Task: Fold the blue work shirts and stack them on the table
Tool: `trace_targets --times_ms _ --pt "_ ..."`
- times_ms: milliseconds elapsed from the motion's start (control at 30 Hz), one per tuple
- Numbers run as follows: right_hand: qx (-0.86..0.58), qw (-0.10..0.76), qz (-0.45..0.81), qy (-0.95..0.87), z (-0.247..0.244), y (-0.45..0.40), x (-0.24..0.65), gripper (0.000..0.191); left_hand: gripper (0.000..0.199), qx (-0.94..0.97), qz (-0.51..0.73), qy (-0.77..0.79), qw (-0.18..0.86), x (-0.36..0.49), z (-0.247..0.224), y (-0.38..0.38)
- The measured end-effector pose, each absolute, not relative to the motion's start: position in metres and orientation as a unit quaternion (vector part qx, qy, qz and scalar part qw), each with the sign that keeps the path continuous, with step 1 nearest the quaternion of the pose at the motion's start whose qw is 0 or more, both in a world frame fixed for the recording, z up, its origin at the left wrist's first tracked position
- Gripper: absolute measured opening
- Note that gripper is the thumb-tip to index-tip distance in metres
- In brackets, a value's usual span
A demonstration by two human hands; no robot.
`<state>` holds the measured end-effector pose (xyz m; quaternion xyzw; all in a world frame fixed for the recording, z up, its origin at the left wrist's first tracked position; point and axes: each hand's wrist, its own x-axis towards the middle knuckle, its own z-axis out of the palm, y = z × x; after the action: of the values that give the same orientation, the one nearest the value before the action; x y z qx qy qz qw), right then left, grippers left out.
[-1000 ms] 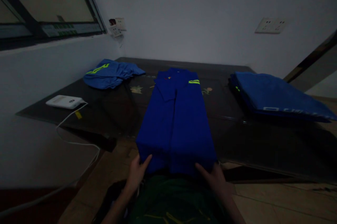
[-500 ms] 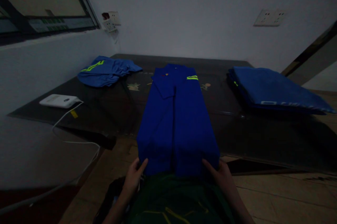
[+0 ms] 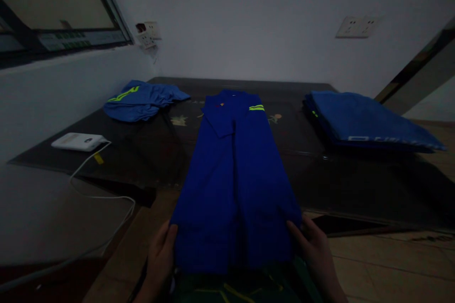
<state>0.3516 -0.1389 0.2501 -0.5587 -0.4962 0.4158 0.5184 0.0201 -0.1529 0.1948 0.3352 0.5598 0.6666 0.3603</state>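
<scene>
A dark blue collared work jacket lies face-up, its collar at the far end and its near end reaching past the table edge toward me. One sleeve is folded across the front, and a yellow-green stripe marks the right side. My left hand pinches the near left edge of the cloth between thumb and fingers. At the near right edge, my right hand grips the jacket the same way. Some of the fingers on both hands are hidden under the fabric.
The dark table carries a crumpled blue garment at back left and a stack of folded blue garments on the right. A white device with a trailing cable sits near the left edge. Walls border the table behind and left.
Both hands have moved toward me and farther apart, still holding the jacket. Its near end now hangs lower and is spread wider; the far end lies about where it was.
</scene>
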Motion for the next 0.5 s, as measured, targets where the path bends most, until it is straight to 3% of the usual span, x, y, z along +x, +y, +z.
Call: trace_targets --times_ms 333,433,500 --pt "-0.549 0.595 0.364 -0.46 0.256 -0.157 0.347 0.063 0.061 0.341 0.637 0.565 0.398 0.029 0.193 -0.159" --pt "-0.55 0.587 0.321 -0.5 0.259 -0.161 0.358 0.053 0.068 0.359 0.638 0.532 0.425 0.022 0.191 -0.168" --pt "-0.552 0.544 0.32 -0.545 0.266 -0.164 0.367 0.041 0.062 0.403 0.631 0.51 0.423 0.009 0.194 -0.174"
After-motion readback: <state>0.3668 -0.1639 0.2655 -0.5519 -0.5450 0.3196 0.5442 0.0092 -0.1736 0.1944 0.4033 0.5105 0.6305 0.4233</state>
